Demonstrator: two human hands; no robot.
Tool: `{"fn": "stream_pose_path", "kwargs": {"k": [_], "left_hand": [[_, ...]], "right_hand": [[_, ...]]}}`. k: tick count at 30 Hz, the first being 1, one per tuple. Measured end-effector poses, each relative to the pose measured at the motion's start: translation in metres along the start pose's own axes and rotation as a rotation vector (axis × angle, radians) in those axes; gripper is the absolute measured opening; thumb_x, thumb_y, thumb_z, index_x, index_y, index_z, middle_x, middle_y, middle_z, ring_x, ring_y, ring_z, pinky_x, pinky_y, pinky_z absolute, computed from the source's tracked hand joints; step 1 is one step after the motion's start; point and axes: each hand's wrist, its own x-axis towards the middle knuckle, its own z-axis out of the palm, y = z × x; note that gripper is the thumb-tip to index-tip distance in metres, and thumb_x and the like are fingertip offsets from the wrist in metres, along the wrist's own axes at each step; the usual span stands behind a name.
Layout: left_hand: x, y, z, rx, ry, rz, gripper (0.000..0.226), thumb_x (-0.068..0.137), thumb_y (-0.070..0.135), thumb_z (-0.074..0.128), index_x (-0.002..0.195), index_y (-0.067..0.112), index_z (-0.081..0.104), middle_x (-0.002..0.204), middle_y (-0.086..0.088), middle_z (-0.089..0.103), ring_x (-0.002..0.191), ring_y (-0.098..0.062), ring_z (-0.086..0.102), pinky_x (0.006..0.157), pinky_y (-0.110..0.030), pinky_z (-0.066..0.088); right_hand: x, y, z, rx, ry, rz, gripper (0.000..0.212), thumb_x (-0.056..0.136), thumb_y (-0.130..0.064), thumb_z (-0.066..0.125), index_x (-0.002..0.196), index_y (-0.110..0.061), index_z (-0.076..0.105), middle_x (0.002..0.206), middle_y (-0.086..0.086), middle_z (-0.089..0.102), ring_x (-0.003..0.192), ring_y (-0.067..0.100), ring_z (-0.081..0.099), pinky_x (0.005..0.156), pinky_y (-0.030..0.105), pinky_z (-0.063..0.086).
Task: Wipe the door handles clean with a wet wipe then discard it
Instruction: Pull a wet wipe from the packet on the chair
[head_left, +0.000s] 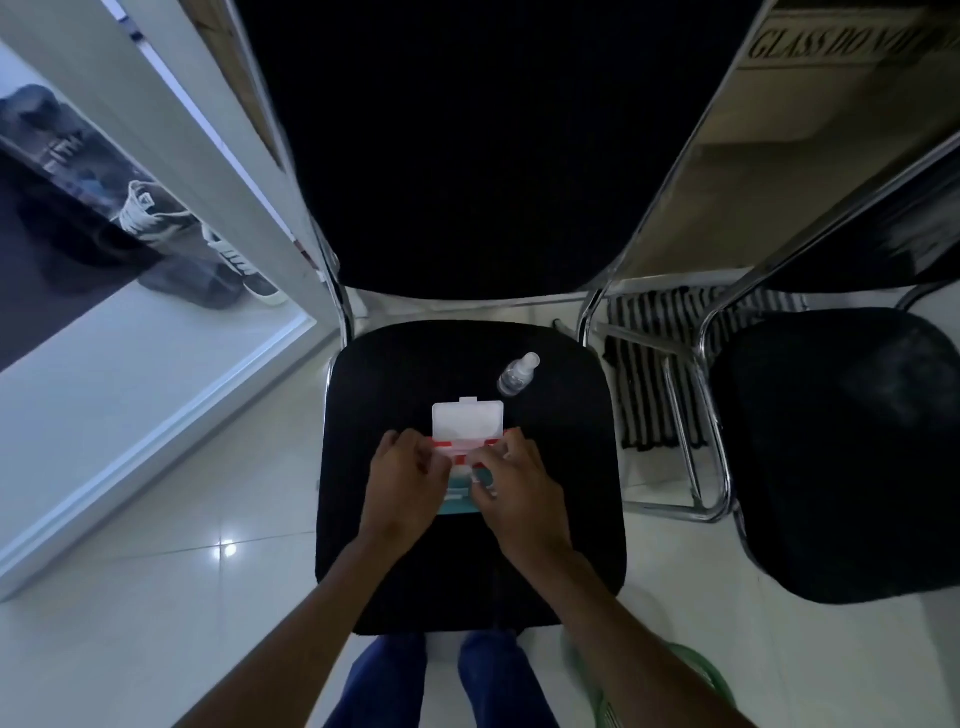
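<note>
Wet wipe pack (464, 486) on black chair seat (395, 374), lid flipped up. L hand (402, 475) grips pack's left edge; R hand (511, 480) pinches at opening. Spray bottle (517, 375) nearby.

The scene is dim and bluish, with the chair (467, 545) seat and back nearly pure black and without detail. The brightest area is the pale band at left, and a small glare spot shines on the glossy floor (226, 548). Wide-angle distortion bends straight lines toward the edges, and the whole picture is soft, the hands slightly blurred.
</note>
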Motion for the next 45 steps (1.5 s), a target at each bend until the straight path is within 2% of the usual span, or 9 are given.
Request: {"fn": "stream_pose_path", "kwargs": {"k": [6,11,17,24,27,30,33,39,45], "left_hand": [[-0.002,-0.011,-0.004,-0.129,-0.027,-0.015,0.005,0.103,0.018,0.061,0.098,0.018,0.058,0.106,0.005,0.057,0.088,-0.010,0.068,0.060,-0.010,0.054],[-0.006,-0.021,-0.004,-0.167,0.006,0.012,0.004,0.104,0.021,0.061,0.101,0.019,0.058,0.106,0.005,0.060,0.090,-0.010,0.070,0.064,-0.014,0.059],[-0.012,-0.027,-0.003,-0.253,0.032,0.002,0.007,0.103,0.018,0.063,0.097,0.017,0.059,0.103,0.002,0.063,0.089,-0.007,0.069,0.064,-0.009,0.054],[-0.012,-0.028,-0.001,-0.265,0.044,-0.002,0.008,0.103,0.020,0.063,0.099,0.018,0.057,0.103,0.001,0.062,0.089,-0.011,0.068,0.066,-0.008,0.053],[-0.011,-0.029,-0.002,-0.257,0.046,0.002,0.010,0.103,0.021,0.063,0.098,0.023,0.055,0.102,0.003,0.062,0.089,-0.012,0.068,0.065,-0.009,0.054],[-0.011,-0.029,-0.002,-0.254,0.046,0.006,0.010,0.103,0.023,0.063,0.098,0.024,0.055,0.101,0.004,0.062,0.089,-0.011,0.068,0.065,-0.009,0.054],[-0.012,-0.028,-0.001,-0.264,0.052,-0.001,0.010,0.103,0.023,0.063,0.098,0.023,0.055,0.103,0.003,0.063,0.090,-0.009,0.068,0.064,-0.008,0.054],[-0.015,-0.026,0.002,-0.291,0.073,-0.006,0.011,0.103,0.023,0.062,0.096,0.022,0.054,0.104,0.001,0.063,0.088,-0.006,0.068,0.063,-0.009,0.055],[-0.015,-0.027,0.003,-0.292,0.073,-0.008,0.012,0.103,0.025,0.062,0.096,0.025,0.053,0.107,0.001,0.065,0.089,-0.004,0.068,0.064,-0.008,0.054]], "right_hand": [[0.004,-0.003,0.005,-0.069,0.018,-0.007,0.021,0.097,-0.030,0.069,0.116,-0.023,0.064,0.126,-0.003,0.048,0.119,0.011,0.049,0.079,0.030,0.061],[0.008,-0.009,0.008,-0.163,0.018,-0.032,0.019,0.094,-0.030,0.072,0.108,-0.021,0.063,0.124,-0.001,0.048,0.115,0.014,0.053,0.076,0.031,0.061],[0.016,-0.022,0.011,-0.395,0.013,-0.041,0.038,0.063,-0.023,0.097,0.088,-0.016,0.069,0.109,0.006,0.060,0.093,0.022,0.065,0.057,0.032,0.061],[0.019,-0.027,0.017,-0.437,0.020,-0.037,0.046,0.050,-0.017,0.102,0.083,-0.010,0.071,0.110,0.011,0.063,0.091,0.025,0.068,0.058,0.036,0.062],[0.021,-0.027,0.017,-0.450,0.029,-0.059,0.048,0.048,-0.019,0.104,0.083,-0.008,0.072,0.110,0.012,0.064,0.090,0.025,0.068,0.054,0.035,0.061],[0.021,-0.024,0.018,-0.429,0.029,-0.065,0.049,0.052,-0.021,0.103,0.086,-0.007,0.071,0.108,0.011,0.061,0.087,0.023,0.068,0.048,0.032,0.059],[0.019,-0.019,0.019,-0.397,0.026,-0.041,0.042,0.064,-0.024,0.098,0.090,-0.008,0.069,0.109,0.009,0.057,0.085,0.021,0.066,0.048,0.030,0.059],[0.014,-0.015,0.013,-0.320,-0.040,-0.029,0.032,0.095,-0.029,0.072,0.118,-0.009,0.063,0.134,0.006,0.046,0.113,0.021,0.059,0.074,0.034,0.064],[0.011,-0.014,0.010,-0.285,-0.005,-0.019,0.038,0.094,-0.027,0.074,0.123,-0.005,0.062,0.130,0.007,0.049,0.108,0.019,0.062,0.072,0.031,0.065]]}}
